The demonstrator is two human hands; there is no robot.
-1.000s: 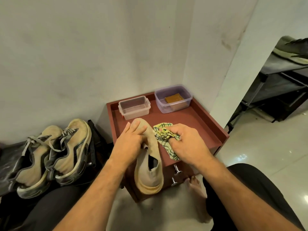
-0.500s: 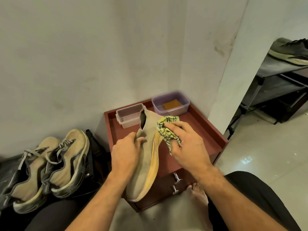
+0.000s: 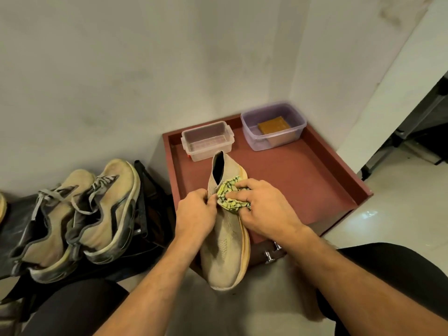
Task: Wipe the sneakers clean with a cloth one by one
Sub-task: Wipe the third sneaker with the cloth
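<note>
Two bare hands on one tan knit sneaker (image 3: 224,241), right over the front edge of a reddish-brown tray-top cabinet (image 3: 303,180). Left hand (image 3: 195,214) wrapped around the shoe's left side near the ankle, fingers curled in a firm grip. Right hand (image 3: 265,209) bunched around a crumpled yellow-green patterned cloth (image 3: 230,196), fingers clamped on it and pressing it against the upper just below the collar opening. Toe pointing back toward the body and hanging past the cabinet front, heel and dark opening pointing toward the wall, yellowish-orange sole showing along the right edge. Tilted a bit, not flat on the tray; can't tell if the heel end actually touches the tray surface. Toward the back of the tray, a small clear plastic tub (image 3: 207,140) on the left, just beyond the heel, and a bigger purple-tinted tub (image 3: 274,126) on the right with a brown block (image 3: 274,124) inside. Two metal drawer knobs (image 3: 271,253) peeking out under the right wrist. Off to the left, a pair of grubby tan lace-up sneakers (image 3: 80,219) side by side on a dark low stand, well apart from the one being held. Dark trouser legs at both bottom corners, pale glossy floor on the right.
</note>
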